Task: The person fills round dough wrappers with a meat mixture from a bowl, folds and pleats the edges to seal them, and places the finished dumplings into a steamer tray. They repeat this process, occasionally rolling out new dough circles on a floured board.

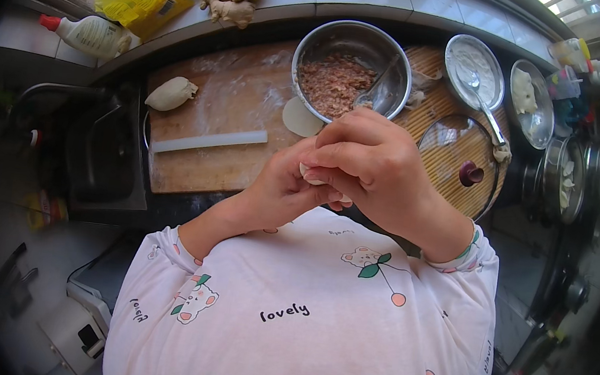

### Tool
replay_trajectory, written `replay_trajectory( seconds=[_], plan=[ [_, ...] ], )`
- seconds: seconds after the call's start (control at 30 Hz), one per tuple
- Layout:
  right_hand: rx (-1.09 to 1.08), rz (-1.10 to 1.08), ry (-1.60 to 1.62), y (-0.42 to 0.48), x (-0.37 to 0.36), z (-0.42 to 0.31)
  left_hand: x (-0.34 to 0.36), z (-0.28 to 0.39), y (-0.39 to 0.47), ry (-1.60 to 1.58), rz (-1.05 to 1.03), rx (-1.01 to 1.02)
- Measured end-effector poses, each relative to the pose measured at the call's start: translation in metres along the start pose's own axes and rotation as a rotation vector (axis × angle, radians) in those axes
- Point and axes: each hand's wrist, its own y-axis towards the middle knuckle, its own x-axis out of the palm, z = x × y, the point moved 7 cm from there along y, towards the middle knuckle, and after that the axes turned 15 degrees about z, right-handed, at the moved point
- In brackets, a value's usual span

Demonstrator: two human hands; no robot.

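Observation:
Close to my chest, my left hand (pixel 287 177) cups a small piece of pale dough (pixel 303 170), and my right hand (pixel 368 159) pinches it from above. My fingers hide most of the dough, so its shape is unclear. Just beyond them stands a steel bowl (pixel 401 48) of raw minced meat (pixel 335 82) with a spoon (pixel 375 84) in it. A round dough wrapper (pixel 300 117) lies partly under the bowl's near left side. Left of my hands, a whitish rolling pin (pixel 210 141) rests on the floured wooden board (pixel 206 170), with a lump of dough (pixel 172 94) behind it.
At the right, a glass lid (pixel 449 161) lies on a bamboo mat (pixel 415 120) near a bowl of flour (pixel 470 62) with a spoon. Another metal bowl (pixel 541 124) holds dough. Ginger (pixel 234 1), a yellow packet (pixel 140 3) and a bottle (pixel 88 35) sit on the ledge. A sink (pixel 114 148) is left.

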Motion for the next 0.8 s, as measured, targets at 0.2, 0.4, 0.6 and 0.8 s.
replay_trajectory(
  seconds=[0.2, 0.4, 0.6, 0.8],
  plan=[
    [-0.004, 0.081, 0.071, -0.006, -0.001, -0.004, 0.004, -0.002, -0.012, 0.059, 0.073, 0.027],
    [-0.003, -0.018, 0.112, -0.017, 0.006, -0.002, 0.006, -0.009, -0.025, 0.086, 0.143, 0.01],
    [0.134, 0.017, 0.104, -0.027, -0.004, -0.005, 0.008, -0.012, -0.033, -0.116, 0.089, 0.036],
    [0.272, 0.108, -0.023, -0.046, -0.01, -0.013, 0.008, -0.015, -0.046, -0.223, 0.031, -0.08]
  ],
)
